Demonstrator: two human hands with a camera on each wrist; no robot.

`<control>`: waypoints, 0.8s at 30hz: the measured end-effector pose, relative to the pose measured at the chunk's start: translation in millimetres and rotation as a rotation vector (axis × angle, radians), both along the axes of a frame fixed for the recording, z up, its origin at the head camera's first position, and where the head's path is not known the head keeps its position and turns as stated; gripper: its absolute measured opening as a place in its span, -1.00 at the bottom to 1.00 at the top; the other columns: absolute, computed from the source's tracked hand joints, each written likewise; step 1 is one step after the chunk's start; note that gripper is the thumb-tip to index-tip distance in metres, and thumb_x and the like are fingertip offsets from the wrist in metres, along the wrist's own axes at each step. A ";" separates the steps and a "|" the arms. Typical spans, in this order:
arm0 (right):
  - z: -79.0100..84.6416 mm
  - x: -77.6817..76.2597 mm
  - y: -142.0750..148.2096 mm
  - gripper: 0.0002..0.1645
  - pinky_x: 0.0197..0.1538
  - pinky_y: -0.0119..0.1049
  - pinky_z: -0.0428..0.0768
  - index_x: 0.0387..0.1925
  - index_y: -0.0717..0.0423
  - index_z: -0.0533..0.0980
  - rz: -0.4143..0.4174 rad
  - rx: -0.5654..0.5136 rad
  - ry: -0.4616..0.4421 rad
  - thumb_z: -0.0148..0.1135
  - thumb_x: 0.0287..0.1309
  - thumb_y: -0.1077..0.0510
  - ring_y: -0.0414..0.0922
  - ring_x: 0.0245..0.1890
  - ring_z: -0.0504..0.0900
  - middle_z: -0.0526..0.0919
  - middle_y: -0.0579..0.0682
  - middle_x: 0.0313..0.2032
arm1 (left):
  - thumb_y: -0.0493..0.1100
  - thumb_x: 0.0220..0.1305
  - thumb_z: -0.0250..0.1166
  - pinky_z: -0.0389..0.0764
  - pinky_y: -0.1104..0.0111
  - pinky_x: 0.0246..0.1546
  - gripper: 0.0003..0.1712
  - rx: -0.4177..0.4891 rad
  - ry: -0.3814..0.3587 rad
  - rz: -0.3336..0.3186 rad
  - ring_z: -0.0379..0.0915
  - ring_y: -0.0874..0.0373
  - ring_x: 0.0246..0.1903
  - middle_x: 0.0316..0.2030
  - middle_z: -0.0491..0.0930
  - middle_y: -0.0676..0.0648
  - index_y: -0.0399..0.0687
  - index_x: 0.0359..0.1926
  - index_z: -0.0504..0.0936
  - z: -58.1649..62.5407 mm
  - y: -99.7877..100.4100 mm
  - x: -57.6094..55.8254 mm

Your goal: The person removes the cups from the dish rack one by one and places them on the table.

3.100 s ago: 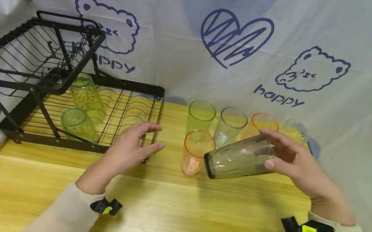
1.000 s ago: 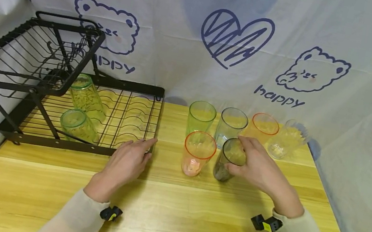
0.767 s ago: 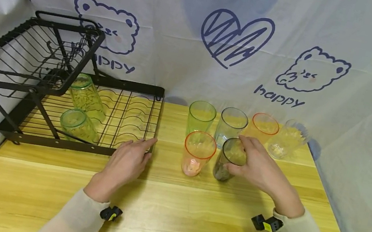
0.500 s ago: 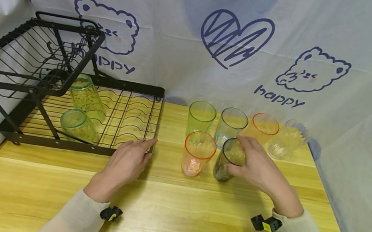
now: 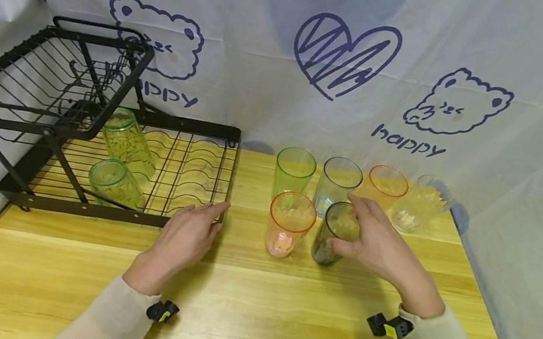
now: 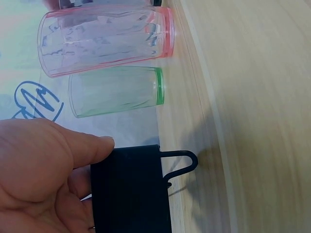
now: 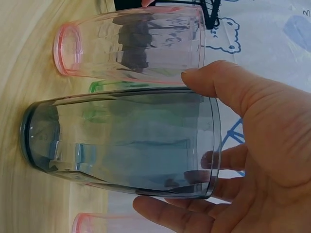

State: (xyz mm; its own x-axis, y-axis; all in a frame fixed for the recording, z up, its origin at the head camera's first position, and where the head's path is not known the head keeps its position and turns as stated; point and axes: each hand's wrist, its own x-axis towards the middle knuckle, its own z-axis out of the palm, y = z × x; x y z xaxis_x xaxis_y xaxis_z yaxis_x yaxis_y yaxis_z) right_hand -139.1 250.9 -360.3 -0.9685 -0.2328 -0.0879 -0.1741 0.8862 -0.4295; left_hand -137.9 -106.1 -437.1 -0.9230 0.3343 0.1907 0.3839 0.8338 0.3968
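Observation:
A smoky grey drinking glass (image 5: 326, 246) stands upright on the table, mouth up. My right hand (image 5: 380, 240) holds it near the rim; the right wrist view shows the thumb on one side and fingers round the other of the grey glass (image 7: 131, 141). Just left of it is a pink glass with a red rim (image 5: 285, 219). My left hand (image 5: 188, 236) grips the front right corner of a black dish rack (image 5: 84, 210). In the left wrist view its thumb lies on the edge of the rack's dark end wall (image 6: 129, 189), with fingers behind.
Behind stand a green glass (image 5: 294, 173), a blue-rimmed glass (image 5: 335, 185), an orange-rimmed glass (image 5: 380, 190) and a clear glass (image 5: 411, 212). Two green glasses, one of them near the front (image 5: 112, 183), lean upside down in the rack's lower level. A printed cloth (image 5: 265, 74) hangs behind.
Three seconds ago my right hand held the grey glass tilted in the air; it now stands beside the pink one. My left hand came down onto the rack's corner. Little moved in the last second.

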 end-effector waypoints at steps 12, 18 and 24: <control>-0.9 -1.0 -0.5 0.15 0.28 0.29 0.55 0.62 0.23 0.14 0.009 0.002 0.016 0.51 0.22 -0.13 0.24 0.28 0.53 0.36 0.29 0.43 | -0.24 0.50 0.30 0.41 -0.17 0.44 -0.43 0.011 -0.017 -0.005 0.52 -0.25 0.34 0.33 0.59 -0.23 -0.19 0.46 0.49 1.8 0.3 -0.4; -0.6 -2.1 -0.9 0.14 0.29 0.30 0.54 0.61 0.26 0.15 0.010 0.000 0.012 0.51 0.22 -0.13 0.25 0.28 0.52 0.35 0.30 0.44 | -0.25 0.50 0.30 0.68 -0.08 0.12 -0.40 0.027 -0.034 -0.018 0.74 -0.16 -0.14 -0.03 0.77 -0.27 -0.18 0.49 0.44 6.5 -0.9 -2.4; -1.4 -1.9 -1.1 0.15 0.29 0.31 0.54 0.61 0.27 0.14 0.004 -0.012 0.005 0.51 0.22 -0.12 0.26 0.29 0.52 0.35 0.31 0.44 | -0.19 0.55 0.26 0.47 0.28 -0.52 -0.35 0.035 -0.132 0.005 0.40 0.15 -0.56 -0.38 0.69 -0.14 -0.09 0.56 0.32 12.0 -1.8 -6.0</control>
State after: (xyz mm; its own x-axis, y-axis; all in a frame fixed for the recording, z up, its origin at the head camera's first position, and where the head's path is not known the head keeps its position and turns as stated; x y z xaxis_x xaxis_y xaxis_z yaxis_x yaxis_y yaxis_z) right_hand -141.0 249.8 -361.7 -0.9679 -0.2380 -0.0803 -0.1799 0.8801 -0.4394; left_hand -143.9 -108.0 -425.1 -0.9424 0.3251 0.0785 0.3223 0.8203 0.4725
